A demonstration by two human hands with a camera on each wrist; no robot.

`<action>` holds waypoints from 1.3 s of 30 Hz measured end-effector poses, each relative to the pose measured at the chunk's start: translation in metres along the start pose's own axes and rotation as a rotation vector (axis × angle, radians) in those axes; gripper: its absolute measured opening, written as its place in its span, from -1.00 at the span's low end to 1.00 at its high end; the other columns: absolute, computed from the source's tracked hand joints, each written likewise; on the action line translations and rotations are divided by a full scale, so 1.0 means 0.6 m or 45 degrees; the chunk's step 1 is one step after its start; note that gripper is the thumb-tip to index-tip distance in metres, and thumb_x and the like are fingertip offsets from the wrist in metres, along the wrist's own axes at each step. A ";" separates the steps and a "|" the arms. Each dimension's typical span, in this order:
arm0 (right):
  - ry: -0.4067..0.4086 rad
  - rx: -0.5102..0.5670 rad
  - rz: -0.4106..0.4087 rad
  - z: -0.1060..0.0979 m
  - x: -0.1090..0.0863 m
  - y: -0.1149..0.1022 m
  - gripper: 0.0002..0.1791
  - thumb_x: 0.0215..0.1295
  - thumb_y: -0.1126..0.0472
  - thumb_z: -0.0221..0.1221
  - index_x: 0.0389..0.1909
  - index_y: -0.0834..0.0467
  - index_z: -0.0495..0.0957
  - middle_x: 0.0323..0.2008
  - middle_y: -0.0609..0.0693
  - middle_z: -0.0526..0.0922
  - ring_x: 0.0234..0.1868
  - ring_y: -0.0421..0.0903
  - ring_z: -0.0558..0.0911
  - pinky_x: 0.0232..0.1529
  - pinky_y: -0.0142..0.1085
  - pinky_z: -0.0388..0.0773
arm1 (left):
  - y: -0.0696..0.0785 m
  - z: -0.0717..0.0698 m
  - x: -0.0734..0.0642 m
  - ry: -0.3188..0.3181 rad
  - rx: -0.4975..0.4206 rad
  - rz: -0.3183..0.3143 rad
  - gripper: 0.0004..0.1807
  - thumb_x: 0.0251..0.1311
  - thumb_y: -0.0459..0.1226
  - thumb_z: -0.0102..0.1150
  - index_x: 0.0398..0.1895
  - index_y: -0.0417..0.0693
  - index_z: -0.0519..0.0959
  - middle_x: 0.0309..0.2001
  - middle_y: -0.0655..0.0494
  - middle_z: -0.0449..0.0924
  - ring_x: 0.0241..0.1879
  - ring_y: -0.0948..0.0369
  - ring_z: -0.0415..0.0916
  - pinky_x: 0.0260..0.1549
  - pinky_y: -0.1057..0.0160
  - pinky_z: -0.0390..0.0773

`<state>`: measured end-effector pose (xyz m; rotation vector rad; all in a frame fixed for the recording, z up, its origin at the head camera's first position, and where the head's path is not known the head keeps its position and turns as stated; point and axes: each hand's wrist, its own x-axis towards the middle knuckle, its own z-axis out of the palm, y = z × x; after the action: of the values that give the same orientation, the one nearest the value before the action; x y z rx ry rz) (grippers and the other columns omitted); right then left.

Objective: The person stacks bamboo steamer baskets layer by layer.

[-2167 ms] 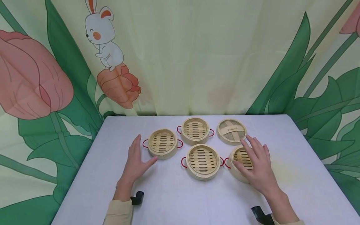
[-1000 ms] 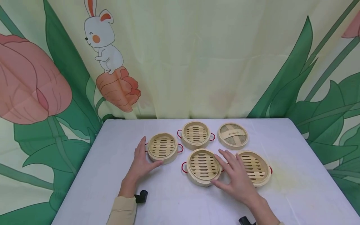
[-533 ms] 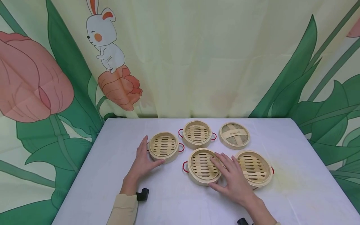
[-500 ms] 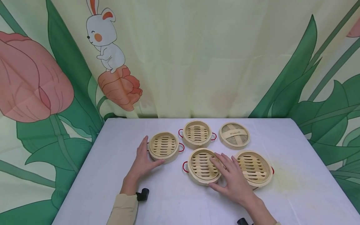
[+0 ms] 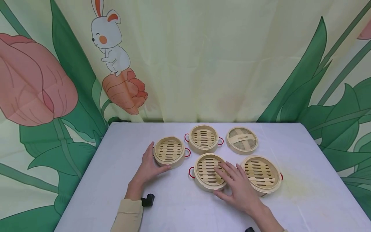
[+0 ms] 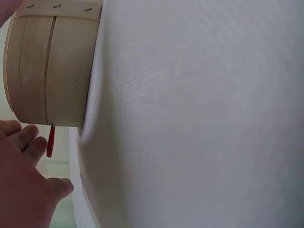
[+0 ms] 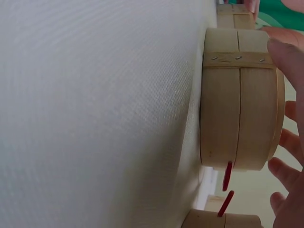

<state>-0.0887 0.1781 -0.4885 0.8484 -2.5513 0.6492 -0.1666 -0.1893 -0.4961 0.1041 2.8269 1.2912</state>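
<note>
In the head view my left hand (image 5: 148,167) lies round the left side of a small round bamboo steamer (image 5: 169,150) with red handles, thumb towards its front. The left wrist view shows those fingers (image 6: 35,149) spread beside the red handle (image 6: 51,141). My right hand (image 5: 239,190) reaches over the right side of the front middle steamer (image 5: 206,170). Its fingers extend over the slats, and the thumb is at the front rim. From the right wrist, the thumb tip and fingers (image 7: 285,173) show at the upper rim of that steamer (image 7: 237,104), covering its right handle from above.
Another slatted steamer (image 5: 204,137) stands at the back, left of a round woven lid (image 5: 242,140). A further steamer (image 5: 261,172) sits right of the right hand. A white cloth (image 5: 179,206) covers the table, with a printed curtain (image 5: 203,64) behind.
My right hand has moved left from the right steamer to the front middle one, its fingers now lower over the slats. My left hand has come closer round the left steamer.
</note>
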 end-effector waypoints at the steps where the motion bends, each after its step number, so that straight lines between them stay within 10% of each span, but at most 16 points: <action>1: 0.000 -0.008 0.000 0.001 0.000 0.000 -0.15 0.14 -0.29 0.36 0.37 0.10 0.48 0.34 0.11 0.46 0.34 0.24 0.37 0.49 0.02 -0.16 | 0.000 0.000 0.001 -0.004 0.001 -0.004 0.45 -0.19 0.07 0.64 0.61 -0.13 -0.20 0.57 -0.23 -0.12 0.53 -0.13 -0.17 0.40 -0.19 0.05; 14: -0.012 -0.042 0.043 0.006 -0.003 0.000 -0.25 0.09 -0.25 0.41 0.25 0.07 0.58 0.26 0.05 0.53 0.34 0.22 0.39 0.29 0.21 0.19 | -0.002 -0.003 0.011 -0.025 0.006 0.000 0.43 -0.20 0.07 0.64 0.59 -0.19 -0.16 0.55 -0.27 -0.07 0.52 -0.17 -0.13 0.40 -0.21 0.04; 31: 0.148 0.107 -0.010 0.013 -0.010 0.006 -0.62 0.03 -0.16 0.48 -0.33 -0.01 0.60 -0.16 -0.22 0.57 0.26 0.21 0.47 0.48 -0.14 -0.05 | -0.005 -0.005 0.018 -0.066 -0.038 -0.002 0.41 -0.21 0.02 0.67 0.58 -0.22 -0.11 0.52 -0.27 -0.01 0.51 -0.14 -0.08 0.40 -0.18 0.05; 39: 0.149 0.204 0.043 0.013 -0.009 0.001 -0.64 -0.04 -0.04 0.54 -0.30 -0.05 0.60 -0.14 -0.27 0.54 0.31 0.21 0.42 0.16 0.42 0.25 | -0.007 -0.006 0.018 -0.077 -0.062 -0.003 0.39 -0.21 0.02 0.66 0.57 -0.21 -0.09 0.50 -0.25 0.03 0.49 -0.11 -0.05 0.41 -0.16 0.05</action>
<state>-0.0868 0.1770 -0.4975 0.7949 -2.4389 0.8962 -0.1776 -0.1940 -0.4972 0.1356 2.7428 1.3314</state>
